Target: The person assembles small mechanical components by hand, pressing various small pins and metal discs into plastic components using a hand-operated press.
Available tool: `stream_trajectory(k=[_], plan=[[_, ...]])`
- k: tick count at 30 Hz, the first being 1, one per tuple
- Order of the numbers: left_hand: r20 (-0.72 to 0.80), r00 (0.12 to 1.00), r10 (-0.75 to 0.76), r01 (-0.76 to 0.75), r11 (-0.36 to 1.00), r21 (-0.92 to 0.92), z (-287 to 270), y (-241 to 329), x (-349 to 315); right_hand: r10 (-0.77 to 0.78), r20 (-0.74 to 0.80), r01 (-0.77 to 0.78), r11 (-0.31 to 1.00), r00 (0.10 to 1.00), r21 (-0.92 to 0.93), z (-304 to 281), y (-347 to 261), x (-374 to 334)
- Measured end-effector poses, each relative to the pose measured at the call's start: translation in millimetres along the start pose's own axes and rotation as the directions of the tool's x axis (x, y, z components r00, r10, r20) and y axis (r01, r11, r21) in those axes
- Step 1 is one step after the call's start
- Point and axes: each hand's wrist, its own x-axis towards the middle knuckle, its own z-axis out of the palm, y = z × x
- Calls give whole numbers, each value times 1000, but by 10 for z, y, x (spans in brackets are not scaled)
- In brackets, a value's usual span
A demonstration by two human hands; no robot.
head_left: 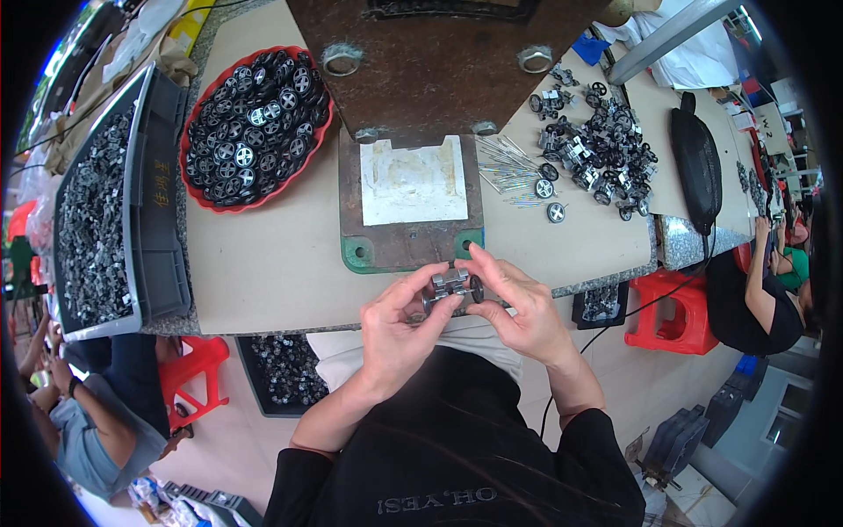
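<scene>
Wheel unit (450,284): between my two hands, its grey body in the middle, a dark wheel at each end, the whole lying crosswise at my fingertips, not in my palms.
Left hand (397,318): closed on the unit's left end, thumb tip under the grey body, fingers curled around the left wheel and partly hiding it.
Right hand (520,309): closed about the other end, forefinger above and thumb below, the right wheel (476,289) showing between them; whether both press on it I cannot tell.
Table (263,281): its near edge passes just by my hands.
Green base (408,252): just beyond my fingertips, bearing a white plate (414,183).
Brown block (421,79): looming over the plate's far side.
Red bowl (195,198): beyond my left hand, heaped with loose wheels (255,132).
Rods (505,167): fanned out right of the base, a few loose wheels beside them.
Pile (606,149): finished-looking wheel units, past the rods.
Grey bin (161,211): left of the bowl, filled with small grey parts (98,211).
Black pouch (696,167): well to the right, beyond the pile.
</scene>
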Motion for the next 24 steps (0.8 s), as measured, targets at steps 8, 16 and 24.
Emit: stream_trajectory(k=[8, 16, 24], plan=[[-7, 992, -126, 123, 976, -178, 33, 34, -7, 167, 6, -164, 962, 986, 219, 51, 7, -36], [80, 992, -93, 90, 995, 44, -18, 108, 57, 123, 15, -124, 985, 992, 119, 12, 13, -42], [70, 986, -148, 157, 978, -141, -15, -1, 42, 276, -34, -261, 936, 960, 236, 15, -33, -61]])
